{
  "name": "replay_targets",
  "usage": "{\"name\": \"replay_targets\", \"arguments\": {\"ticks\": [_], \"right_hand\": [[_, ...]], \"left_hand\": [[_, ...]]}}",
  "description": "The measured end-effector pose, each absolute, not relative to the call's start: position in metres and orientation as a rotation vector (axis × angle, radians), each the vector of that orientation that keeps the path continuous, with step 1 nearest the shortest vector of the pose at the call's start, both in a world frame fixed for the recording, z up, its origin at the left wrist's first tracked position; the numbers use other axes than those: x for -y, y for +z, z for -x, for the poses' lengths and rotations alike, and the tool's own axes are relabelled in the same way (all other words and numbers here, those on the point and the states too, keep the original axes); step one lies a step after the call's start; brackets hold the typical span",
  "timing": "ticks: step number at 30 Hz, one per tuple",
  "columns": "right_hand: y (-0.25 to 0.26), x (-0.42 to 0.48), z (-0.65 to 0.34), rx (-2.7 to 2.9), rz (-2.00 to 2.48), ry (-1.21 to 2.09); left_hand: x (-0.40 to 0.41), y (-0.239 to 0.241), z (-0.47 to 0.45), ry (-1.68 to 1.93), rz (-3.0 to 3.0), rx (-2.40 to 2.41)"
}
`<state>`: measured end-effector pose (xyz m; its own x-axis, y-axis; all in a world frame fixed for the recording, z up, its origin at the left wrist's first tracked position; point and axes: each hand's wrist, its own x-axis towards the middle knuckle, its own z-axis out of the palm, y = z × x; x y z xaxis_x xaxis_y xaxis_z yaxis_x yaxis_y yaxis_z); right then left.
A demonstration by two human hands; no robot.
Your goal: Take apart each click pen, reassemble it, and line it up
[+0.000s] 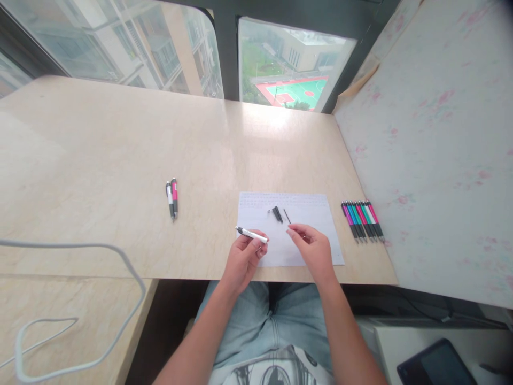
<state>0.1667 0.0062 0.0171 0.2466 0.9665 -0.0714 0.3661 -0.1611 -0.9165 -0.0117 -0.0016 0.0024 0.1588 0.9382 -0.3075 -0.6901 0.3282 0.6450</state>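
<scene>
My left hand [246,258] grips a white pen barrel [252,234] with a black clip end pointing left; the front part of the pen is off. In the fingertips of my right hand [312,248] is a thin dark refill [287,216], its upper end sticking out over the paper. Black grip pieces [277,214] lie on the sheet of paper [288,254] between and beyond my hands. Beside them sits a tiny metallic piece [268,212], too small to make out well. Faint handwriting covers the top of the sheet.
Two pens [171,199], one white and one pink, lie at the left. Several colored pens [363,221] form a row at the right, near the patterned wall [433,160]. A white cable [120,251] loops over the left side. A dark tablet-like device [436,366] rests lower right.
</scene>
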Motion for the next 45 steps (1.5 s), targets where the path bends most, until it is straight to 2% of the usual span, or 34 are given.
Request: {"name": "replay_targets", "arguments": {"ticks": [6,24,34,41,45], "right_hand": [[0.028,0.018,-0.14,1.173,1.498,1.182],[0.043,0.012,-0.137,1.306,1.517,1.181],[0.046,0.012,-0.136,1.454,1.563,1.003],[0.016,-0.001,-0.168,1.646,1.918,0.345],[0.003,-0.004,-0.172,1.71,2.062,0.246]], "left_hand": [[0.002,0.002,0.012,1.208,-0.396,-0.761],[0.003,-0.002,0.013,1.166,-0.449,-0.76],[0.002,0.001,0.013,1.156,-0.421,-0.743],[-0.002,0.003,0.02,1.184,-0.168,-0.568],[-0.003,0.003,0.022,1.196,-0.043,-0.485]]}}
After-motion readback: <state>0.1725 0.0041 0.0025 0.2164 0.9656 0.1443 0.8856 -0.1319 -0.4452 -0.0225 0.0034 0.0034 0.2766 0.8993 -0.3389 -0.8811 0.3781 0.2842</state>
